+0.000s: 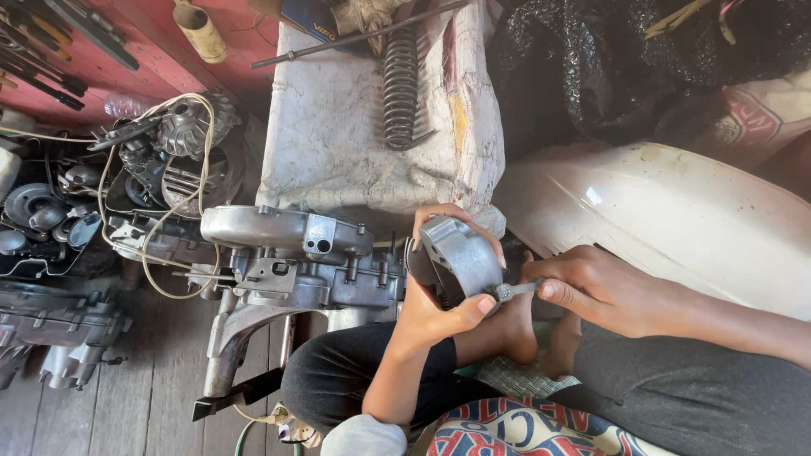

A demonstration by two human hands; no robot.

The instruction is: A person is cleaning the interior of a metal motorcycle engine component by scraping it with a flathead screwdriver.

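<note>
Left hand [435, 304]: fingers clamped around a grey metal part [458, 256], curved and dull, held above the person's lap, centre of scene. Right hand [604, 287]: fingertips pinched together on a small ribbed tool [515, 290] touching the part's near edge. Left of it: a bare engine casing [291, 262] on the wooden floor [152, 397]. Far: a coil spring [401, 84] lying on a white sack [338, 127]. Far left: a red tray [127, 34] holding hand tools; a heap of dark engine parts [59, 211]. Right: a white body panel [676, 219].
</note>
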